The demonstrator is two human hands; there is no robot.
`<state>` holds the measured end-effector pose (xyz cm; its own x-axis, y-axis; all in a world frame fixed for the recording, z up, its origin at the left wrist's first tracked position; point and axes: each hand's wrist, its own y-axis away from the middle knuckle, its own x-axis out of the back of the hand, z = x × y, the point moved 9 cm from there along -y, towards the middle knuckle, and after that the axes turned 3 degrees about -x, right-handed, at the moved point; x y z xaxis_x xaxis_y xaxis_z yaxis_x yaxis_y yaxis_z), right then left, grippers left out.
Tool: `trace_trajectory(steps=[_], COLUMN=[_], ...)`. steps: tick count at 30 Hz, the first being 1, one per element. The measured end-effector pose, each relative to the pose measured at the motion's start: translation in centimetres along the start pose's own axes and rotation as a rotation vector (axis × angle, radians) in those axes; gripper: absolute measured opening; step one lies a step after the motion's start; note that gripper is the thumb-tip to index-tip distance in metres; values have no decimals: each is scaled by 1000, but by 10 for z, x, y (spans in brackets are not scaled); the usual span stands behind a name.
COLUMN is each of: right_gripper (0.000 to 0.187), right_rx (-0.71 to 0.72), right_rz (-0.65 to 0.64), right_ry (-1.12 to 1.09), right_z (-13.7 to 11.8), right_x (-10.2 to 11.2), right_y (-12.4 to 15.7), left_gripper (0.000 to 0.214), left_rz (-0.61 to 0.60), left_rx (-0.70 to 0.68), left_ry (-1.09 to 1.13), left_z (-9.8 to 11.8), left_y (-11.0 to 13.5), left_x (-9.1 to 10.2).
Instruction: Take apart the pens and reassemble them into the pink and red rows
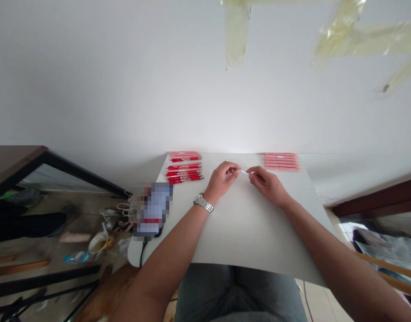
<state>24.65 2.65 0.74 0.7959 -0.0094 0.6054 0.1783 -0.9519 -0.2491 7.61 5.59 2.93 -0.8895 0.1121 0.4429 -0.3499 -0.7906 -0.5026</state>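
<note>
A thin, pale stick (244, 172), possibly a pen refill, spans the short gap between my two hands above the white table. My left hand (224, 176), with a metal watch on its wrist, pinches one end. The other end is between the fingertips of my right hand (264, 181). Left of my hands lie several red pens (184, 172) with clear parts, side by side with pink slim packets or sticks (184, 154) behind them. A neat row of similar pink sticks (281, 161) lies beyond my right hand.
The white table (245, 232) stands against a wall with peeling yellowish tape (237, 36). A phone (153, 210) with a cable lies at the table's left edge. A dark-framed desk (20, 154) is to the left, with a bottle (77, 257) and clutter on the floor.
</note>
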Motion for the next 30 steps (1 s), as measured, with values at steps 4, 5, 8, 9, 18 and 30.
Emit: trace_trajectory(steps=[4,5,8,9,18,30], right_gripper=[27,27,26,25,26,26], right_rx=[6,5,9,12,20,-17], right_rz=[-3,-3,1,0,32,55], right_ry=[-8,-8,-4,-4,13,18], right_z=[-1,-1,-1,-1,1,4], right_x=[0,0,1,1,5,8], right_y=[0,0,0,0,-1,-1], left_gripper=[17,17,18,18,21,16], left_rz=[17,22,39,43,90,221], left_rx=[-8,-6,4,11,132,135], left_ry=[21,26,44,52,228,288], left_z=[-1,-2,-5,-6,-17,-26], left_y=[0,0,0,0,1,0], left_x=[1,1,2,2,6,19])
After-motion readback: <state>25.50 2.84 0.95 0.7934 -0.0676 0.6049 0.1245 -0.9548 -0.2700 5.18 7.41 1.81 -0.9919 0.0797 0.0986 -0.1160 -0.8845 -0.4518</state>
